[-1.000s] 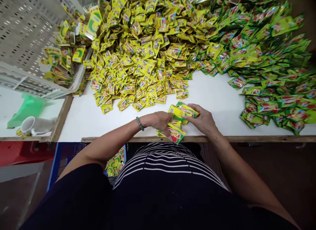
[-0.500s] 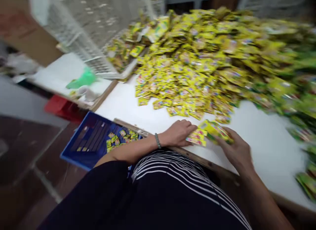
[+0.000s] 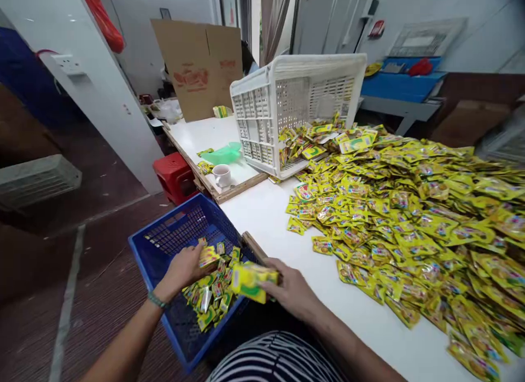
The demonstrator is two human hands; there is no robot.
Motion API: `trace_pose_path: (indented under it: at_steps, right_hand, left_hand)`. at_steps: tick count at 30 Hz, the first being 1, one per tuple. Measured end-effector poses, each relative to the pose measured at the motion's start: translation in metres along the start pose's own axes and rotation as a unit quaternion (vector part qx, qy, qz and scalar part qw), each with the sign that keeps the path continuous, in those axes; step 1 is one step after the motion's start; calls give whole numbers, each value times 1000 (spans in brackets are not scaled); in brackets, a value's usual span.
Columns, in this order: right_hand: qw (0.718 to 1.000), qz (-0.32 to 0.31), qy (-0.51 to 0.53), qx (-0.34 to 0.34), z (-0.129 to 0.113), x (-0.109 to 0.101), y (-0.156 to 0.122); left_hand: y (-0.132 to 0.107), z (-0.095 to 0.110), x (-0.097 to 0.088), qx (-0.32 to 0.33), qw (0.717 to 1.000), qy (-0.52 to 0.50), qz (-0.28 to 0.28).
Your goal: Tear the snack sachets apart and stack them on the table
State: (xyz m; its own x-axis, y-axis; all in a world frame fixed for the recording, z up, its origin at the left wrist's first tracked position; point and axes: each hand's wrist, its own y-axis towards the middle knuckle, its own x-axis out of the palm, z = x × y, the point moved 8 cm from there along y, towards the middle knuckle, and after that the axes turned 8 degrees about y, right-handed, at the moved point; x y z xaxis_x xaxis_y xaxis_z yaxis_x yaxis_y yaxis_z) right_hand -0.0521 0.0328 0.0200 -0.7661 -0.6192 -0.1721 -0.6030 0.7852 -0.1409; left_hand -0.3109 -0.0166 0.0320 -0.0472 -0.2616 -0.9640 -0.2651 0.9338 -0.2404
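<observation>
My left hand [image 3: 182,270] is over the blue crate [image 3: 141,250], its fingers closed round a small stack of yellow boxes [image 3: 208,256] with pink marks. Inside the crate lie many small yellow packs [image 3: 217,286] in a loose heap. Between the crate and the table edge, my right hand [image 3: 293,289] grips a bundle of yellow and green packs [image 3: 251,281], slightly blurred. A large heap of yellow sachets [image 3: 385,229] spreads over the white table [image 3: 262,212] to the right of my hands.
A white plastic basket [image 3: 256,119] lies on its side, packs spilling out. Left of it are a white mug [image 3: 222,175], a green plastic bag [image 3: 225,154] and a cardboard box [image 3: 197,70]. A red stool [image 3: 174,174] stands beside the table. Behind, a person is partly hidden.
My view has swung left and up. My left hand has moved from the table top to over the blue crate with the boxes. My right hand has followed leftward, still holding its packs.
</observation>
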Motion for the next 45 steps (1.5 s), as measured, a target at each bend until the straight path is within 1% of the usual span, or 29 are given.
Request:
trace_pose_path:
  at_steps: [1, 2, 3, 4, 6, 8, 10, 14, 17, 19, 21, 23, 24, 25, 26, 27, 28, 29, 30, 31, 32, 33, 36, 39, 40, 41, 42, 43, 45]
  right_hand:
    - [999, -23, -24, -9, -1, 8, 10]
    - [998, -34, -53, -26, -4, 10, 18]
    - [995, -31, -87, -49, -8, 5, 26]
    - [988, -17, -129, -77, -16, -6, 33]
    - [964, 31, -229, -128, -36, -40, 49]
    - [931, 82, -329, -134, -55, -86, 66]
    - [894, 113, -422, -100, -69, -134, 87]
    - [814, 133, -565, -24, -90, -220, 133]
    - [770, 152, -620, 1, -104, -280, 161]
    - [755, 196, -626, 26, -111, -328, 169]
    - [744, 260, -612, 69, -111, -382, 165]
    - [737, 315, -583, 138, -100, -432, 149]
    - [735, 337, -564, 172, -90, -450, 138]
    - [733, 356, -545, 197, -81, -463, 127]
    - [732, 375, -528, 209, -72, -470, 118]
    - [732, 393, -517, 206, -65, -472, 110]
    - [730, 408, -516, 184, -61, -469, 105]
    - [733, 413, -515, 161, -58, -462, 102]
    - [747, 405, -506, 146, -52, -454, 101]
    - [766, 390, -487, 153, -44, -445, 100]
    - [777, 377, -482, 145, -40, -435, 100]
    - [778, 373, -487, 138, -38, -425, 98]
    - [781, 358, -497, 120, -40, -397, 84]
    - [811, 335, -473, 80, -50, -379, 63]
    - [815, 341, -465, 52, -58, -379, 52]
    - [812, 358, -460, 20, -68, -384, 38]
    - [800, 386, -460, -11, -77, -394, 19]
    - [780, 419, -464, -34, -85, -409, -4]
    - [732, 487, -475, -37, -91, -455, -62]
  left_hand:
    - [3, -12, 11, -24, 1000, -5, -10]
    - [7, -20, 22, -43, 999, -6, -25]
    - [12, -25, 30, -58, 998, -15, -29]
    - [19, -26, 32, -57, 997, -42, -11]
    - [38, -20, 25, -48, 992, -111, 48]
    - [61, -2, 8, -17, 980, -171, 101]
    - [87, 28, -13, 24, 966, -222, 128]
    - [134, 105, -56, 92, 936, -306, 148]
    - [162, 167, -73, 135, 928, -316, 141]
    - [175, 207, -75, 169, 925, -304, 151]
    - [184, 242, -68, 196, 924, -280, 169]
    - [188, 271, -53, 213, 931, -240, 174]
    - [188, 284, -45, 224, 936, -214, 169]
    - [187, 294, -37, 236, 940, -185, 163]
    - [184, 303, -32, 249, 942, -157, 160]
    - [181, 309, -30, 256, 944, -132, 161]
    - [178, 314, -30, 259, 945, -112, 166]
    - [175, 317, -32, 256, 946, -97, 173]
    - [172, 319, -37, 249, 947, -88, 182]
    - [170, 320, -41, 242, 948, -83, 191]
    - [167, 322, -45, 239, 947, -79, 198]
    - [164, 325, -48, 240, 946, -77, 203]
    - [158, 331, -53, 258, 938, -70, 221]
    - [155, 333, -54, 262, 930, -68, 247]
    - [154, 333, -55, 261, 929, -68, 254]
    - [154, 333, -55, 261, 928, -68, 258]
    - [154, 334, -56, 262, 927, -68, 260]
    - [154, 335, -56, 265, 926, -67, 261]
    - [155, 337, -56, 273, 925, -66, 258]
